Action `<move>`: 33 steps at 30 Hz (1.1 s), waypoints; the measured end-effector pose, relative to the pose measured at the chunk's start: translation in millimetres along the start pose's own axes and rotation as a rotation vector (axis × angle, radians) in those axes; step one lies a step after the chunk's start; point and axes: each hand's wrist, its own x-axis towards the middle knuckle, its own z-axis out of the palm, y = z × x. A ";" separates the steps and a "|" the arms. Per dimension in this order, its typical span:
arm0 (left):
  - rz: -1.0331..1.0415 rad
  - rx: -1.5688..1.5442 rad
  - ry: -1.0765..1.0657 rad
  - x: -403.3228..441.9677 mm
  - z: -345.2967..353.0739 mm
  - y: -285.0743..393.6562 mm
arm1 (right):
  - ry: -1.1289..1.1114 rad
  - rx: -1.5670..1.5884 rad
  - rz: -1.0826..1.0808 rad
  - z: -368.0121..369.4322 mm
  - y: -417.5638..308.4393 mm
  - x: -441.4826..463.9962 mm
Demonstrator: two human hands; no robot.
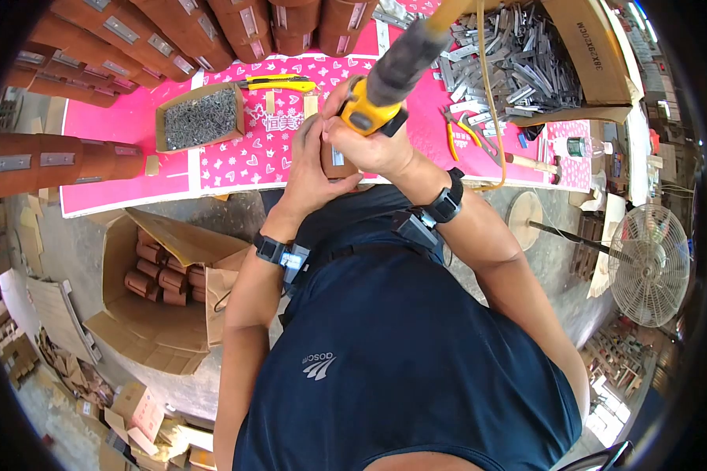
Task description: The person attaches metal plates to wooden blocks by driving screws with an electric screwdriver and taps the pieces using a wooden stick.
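Observation:
My right hand (378,151) is wrapped round a yellow-and-black power drill (404,71), whose upper body is blurred. Below it, my left hand (310,171) grips a brown curved piece (339,167) with a small metal plate on it, at the near edge of the pink-covered table (251,161). The fingers of both hands meet at the top of this piece, and the drill's tip is hidden there. Left of my hands stands a box of small screws (202,119), with a yellow utility knife (279,83) behind it.
Brown cylinders with metal plates (63,159) line the table's left and back. A carton of metal strips (597,47) lies at back right, near pliers (463,133), a hammer (530,162) and a bottle (589,147). A carton of brown pieces (153,318) and a fan (650,267) flank me.

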 end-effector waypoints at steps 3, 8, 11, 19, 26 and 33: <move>0.010 -0.006 0.032 1.2 -0.4 4.1 | 0.013 -0.069 -0.061 0.5 12.5 -5.2; -0.008 0.013 0.058 -1.1 -0.8 4.9 | 0.015 0.083 -0.026 -10.6 -7.4 7.5; -0.019 0.000 0.049 -0.6 -2.4 6.6 | 0.051 0.113 -0.026 -15.7 -12.0 16.3; -0.021 -0.022 0.054 0.7 -1.5 7.0 | 0.099 0.155 0.104 -11.4 -10.7 27.8; -0.013 0.005 0.055 0.3 -2.0 7.2 | 0.120 0.203 0.148 -9.6 -8.8 29.1; -0.017 0.022 0.049 0.6 -4.0 8.1 | 0.125 0.196 0.154 -9.5 -6.9 30.8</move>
